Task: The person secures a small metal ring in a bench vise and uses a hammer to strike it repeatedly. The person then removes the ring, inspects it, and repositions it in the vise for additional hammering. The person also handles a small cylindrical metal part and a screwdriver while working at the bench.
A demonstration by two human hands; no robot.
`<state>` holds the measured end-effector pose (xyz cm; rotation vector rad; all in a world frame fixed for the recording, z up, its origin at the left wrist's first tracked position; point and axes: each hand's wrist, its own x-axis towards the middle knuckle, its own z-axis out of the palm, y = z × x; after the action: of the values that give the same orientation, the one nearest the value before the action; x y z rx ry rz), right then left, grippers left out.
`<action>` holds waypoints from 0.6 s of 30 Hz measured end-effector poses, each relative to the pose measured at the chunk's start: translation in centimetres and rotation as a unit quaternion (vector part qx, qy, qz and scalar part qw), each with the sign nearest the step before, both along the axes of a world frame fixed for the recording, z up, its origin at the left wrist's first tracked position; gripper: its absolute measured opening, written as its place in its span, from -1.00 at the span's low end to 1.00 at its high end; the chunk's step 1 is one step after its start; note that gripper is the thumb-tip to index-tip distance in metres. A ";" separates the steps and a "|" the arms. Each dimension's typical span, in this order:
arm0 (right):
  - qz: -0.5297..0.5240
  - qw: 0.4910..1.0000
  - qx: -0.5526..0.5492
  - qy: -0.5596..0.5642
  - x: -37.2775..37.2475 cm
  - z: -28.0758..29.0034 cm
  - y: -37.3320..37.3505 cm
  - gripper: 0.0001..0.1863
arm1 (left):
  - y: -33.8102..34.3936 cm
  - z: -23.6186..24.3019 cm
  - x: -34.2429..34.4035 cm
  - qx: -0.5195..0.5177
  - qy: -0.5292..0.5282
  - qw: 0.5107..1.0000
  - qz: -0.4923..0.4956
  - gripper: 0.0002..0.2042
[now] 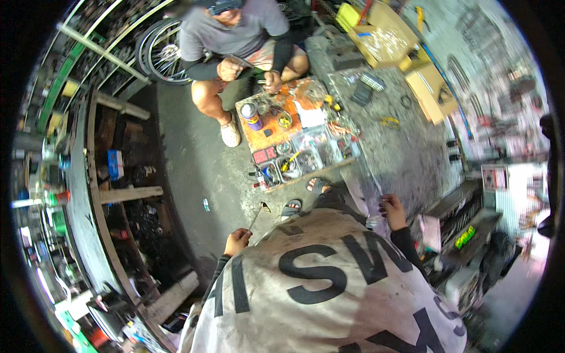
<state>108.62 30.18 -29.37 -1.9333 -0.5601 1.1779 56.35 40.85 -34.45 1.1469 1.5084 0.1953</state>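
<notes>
At the lower left of the head view, my left hand [237, 241] is closed round a thin metal rod [256, 219] that slants up and to the right. A small dark and yellowish piece [266, 207] shows at the rod's far end; its kind is too small to tell. My right hand [392, 213], off to the right, has its fingers curled. A thin pale streak [375, 183] runs up from its fingertips, too blurred to name. Ahead of both hands stands a low orange work table [253, 136] with parts trays.
Across the table sits another person [235, 35], holding a thin tool in both hands. A spray can [251, 116] and a yellow-handled screwdriver [289, 162] lie among the table's things. Shelving [97, 194] lines the left; cardboard boxes [429, 91] stand at the far right.
</notes>
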 end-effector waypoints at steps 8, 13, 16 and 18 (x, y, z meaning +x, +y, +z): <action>0.668 0.742 0.035 0.030 -5.0 -1.9 24.6 -0.55 | -6.5 9.8 15.1 0.051 -0.156 0.914 0.370 -0.85; 0.830 0.492 -0.022 0.261 -12.2 -0.5 22.5 -0.33 | -9.2 10.2 24.8 0.092 -0.163 0.869 0.457 -0.81; 0.798 0.429 -0.056 0.420 -14.1 -1.2 19.7 -0.32 | -9.3 8.2 29.3 0.155 -0.084 0.862 0.474 -0.78; 0.688 0.515 -0.218 0.463 -13.4 -1.4 18.5 -0.56 | -9.7 5.7 33.3 0.209 0.083 0.857 0.463 -0.69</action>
<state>95.27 48.73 -30.80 -0.3960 -1.2614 3.2443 89.62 31.13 -28.79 0.6622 2.1507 1.1522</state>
